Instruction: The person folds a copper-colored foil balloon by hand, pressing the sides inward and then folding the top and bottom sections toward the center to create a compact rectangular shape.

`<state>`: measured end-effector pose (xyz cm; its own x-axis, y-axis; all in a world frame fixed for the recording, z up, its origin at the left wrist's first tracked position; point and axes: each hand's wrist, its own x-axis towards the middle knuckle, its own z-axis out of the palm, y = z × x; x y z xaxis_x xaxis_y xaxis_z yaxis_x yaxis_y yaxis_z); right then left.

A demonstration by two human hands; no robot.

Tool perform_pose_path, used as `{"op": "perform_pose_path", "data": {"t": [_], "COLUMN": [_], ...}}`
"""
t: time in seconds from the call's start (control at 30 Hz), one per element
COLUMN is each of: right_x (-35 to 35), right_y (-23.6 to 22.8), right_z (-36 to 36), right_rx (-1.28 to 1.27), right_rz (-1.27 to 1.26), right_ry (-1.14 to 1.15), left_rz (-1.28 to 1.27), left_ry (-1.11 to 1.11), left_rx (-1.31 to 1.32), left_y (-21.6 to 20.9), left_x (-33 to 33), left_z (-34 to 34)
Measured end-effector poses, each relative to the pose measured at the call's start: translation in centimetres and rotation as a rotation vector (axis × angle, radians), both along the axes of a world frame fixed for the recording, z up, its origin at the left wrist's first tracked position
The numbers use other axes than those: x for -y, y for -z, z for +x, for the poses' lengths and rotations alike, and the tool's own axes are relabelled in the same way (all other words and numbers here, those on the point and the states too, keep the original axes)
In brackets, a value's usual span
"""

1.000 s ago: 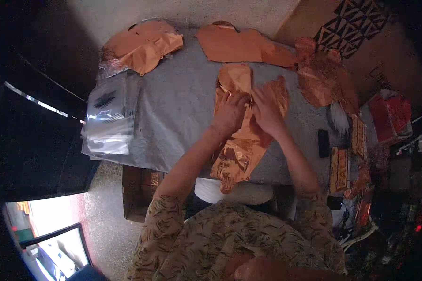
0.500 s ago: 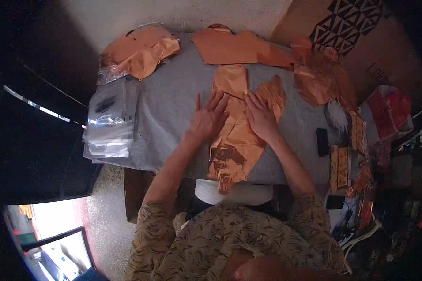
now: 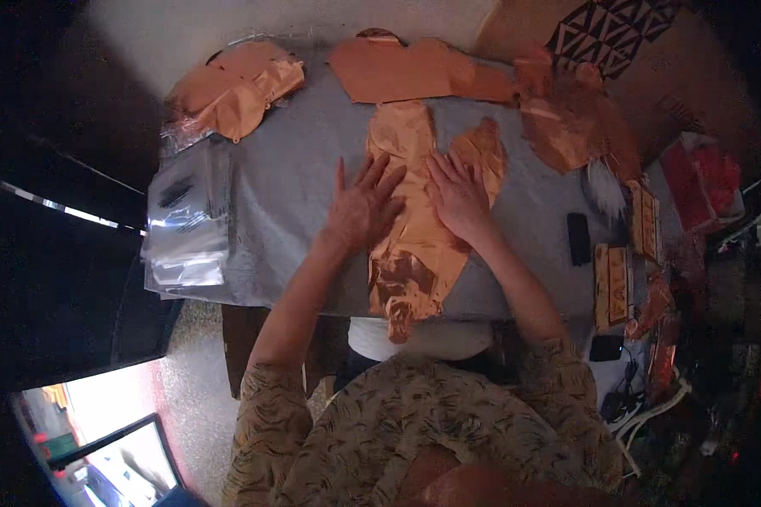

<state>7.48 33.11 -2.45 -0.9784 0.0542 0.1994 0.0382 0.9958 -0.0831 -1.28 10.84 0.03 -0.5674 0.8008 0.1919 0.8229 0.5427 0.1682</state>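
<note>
the left hand (image 3: 364, 205) and right hand (image 3: 461, 198) rested flat, unclenched, on copper foil (image 3: 416, 221). clear bags (image 3: 196, 224) lay left.

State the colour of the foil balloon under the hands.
The foil balloon is copper-orange, clearest in head view.

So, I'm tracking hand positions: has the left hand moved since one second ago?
Yes. The left hand has shifted to the left, closer to the clear plastic stack on the table.
</note>
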Motion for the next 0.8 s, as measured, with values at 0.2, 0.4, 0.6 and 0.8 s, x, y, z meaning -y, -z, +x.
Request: {"op": "perform_pose_path", "data": {"t": [0.2, 0.4, 0.6, 0.8], "right_x": [0.7, 1.1, 0.3, 2.8], "right_y": [-0.7, -0.2, 1.1, -1.3], "right_z": [-0.3, -0.5, -0.5, 4.0], "right_rx": [0.047, -0.125, -0.223, -0.260], "right_rz": [-0.035, 0.034, -0.018, -0.181], "right_ry": [0.053, -0.013, -0.029, -0.471], "left_rz": [0.004, 0.167, 0.271, 0.087], "left_ry": [0.160, 0.266, 0.249, 0.225], "left_rx": [-0.217, -0.139, -0.178, -0.217], "left_y": [-0.7, 3.6, 4.0, 3.2], "left_x": [-3.3, -4.8, -5.1, -4.0], "left_z": [-1.1, -4.0, -3.9, -3.8]}}
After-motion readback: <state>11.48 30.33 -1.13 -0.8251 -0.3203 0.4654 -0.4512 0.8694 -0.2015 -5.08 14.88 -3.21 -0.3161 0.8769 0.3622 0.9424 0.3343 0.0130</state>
